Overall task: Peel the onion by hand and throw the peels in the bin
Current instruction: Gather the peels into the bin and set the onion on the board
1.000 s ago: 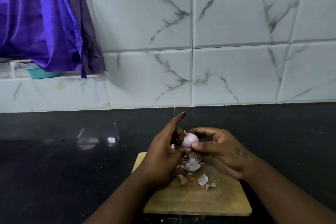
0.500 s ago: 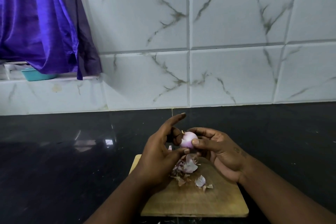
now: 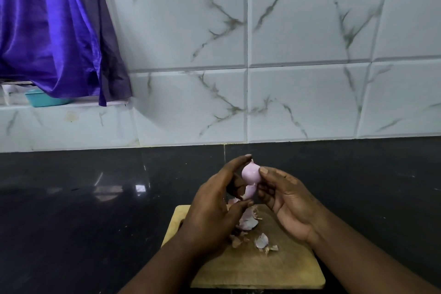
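Higher now than a second ago, our onion (image 3: 250,171) sits pinched between left hand (image 3: 212,212) and right hand (image 3: 290,200), so its loosened skin (image 3: 249,192) hangs at 6 o'clock above the peels (image 3: 248,222) on the board (image 3: 281,270)

The left hand (image 3: 212,217) is covering the onion's (image 3: 250,174) left side, part of the peels (image 3: 249,222) and the cutting board's (image 3: 286,267) left side. The purple curtain (image 3: 47,31), running off the left and top edges, is hiding most of the teal container (image 3: 45,101).
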`<state>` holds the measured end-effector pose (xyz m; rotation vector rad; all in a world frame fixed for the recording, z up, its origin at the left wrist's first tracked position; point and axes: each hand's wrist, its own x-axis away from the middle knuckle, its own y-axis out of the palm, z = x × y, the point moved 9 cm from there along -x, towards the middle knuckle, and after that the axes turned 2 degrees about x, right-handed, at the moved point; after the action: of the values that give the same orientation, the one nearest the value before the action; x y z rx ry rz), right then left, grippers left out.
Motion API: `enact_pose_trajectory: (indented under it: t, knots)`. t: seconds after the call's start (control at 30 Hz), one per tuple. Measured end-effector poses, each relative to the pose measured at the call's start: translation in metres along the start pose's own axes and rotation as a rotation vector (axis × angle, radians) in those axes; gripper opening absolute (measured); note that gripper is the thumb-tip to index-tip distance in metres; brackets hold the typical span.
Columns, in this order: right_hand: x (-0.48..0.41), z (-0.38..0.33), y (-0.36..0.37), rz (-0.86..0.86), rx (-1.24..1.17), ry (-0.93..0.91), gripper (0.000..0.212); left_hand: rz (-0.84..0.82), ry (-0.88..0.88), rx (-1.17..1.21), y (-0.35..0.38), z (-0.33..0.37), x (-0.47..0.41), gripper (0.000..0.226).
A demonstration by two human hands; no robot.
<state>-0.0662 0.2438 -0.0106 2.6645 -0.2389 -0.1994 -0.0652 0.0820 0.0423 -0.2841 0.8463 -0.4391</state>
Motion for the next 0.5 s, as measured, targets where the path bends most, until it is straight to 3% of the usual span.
enact_pose_trajectory:
  t: [0.13, 0.23, 0.33, 0.5]
  knots:
    - [-0.001, 0.006, -0.003, 0.029, -0.05, 0.032, 0.044, -0.001, 0.011, 0.045, 0.001, 0.003, 0.0, 0.061]
    - [-0.004, 0.003, -0.013, 0.103, -0.107, 0.026, 0.045, -0.038, 0.015, 0.019, 0.005, 0.0, 0.001, 0.072]
    - [-0.007, -0.001, -0.031, 0.202, -0.197, 0.023, 0.045, -0.132, 0.018, -0.023, 0.015, -0.002, 0.003, 0.069]
    - [-0.001, 0.005, -0.02, 0.166, -0.122, 0.093, 0.044, -0.219, -0.08, -0.114, 0.02, -0.019, 0.005, 0.058]
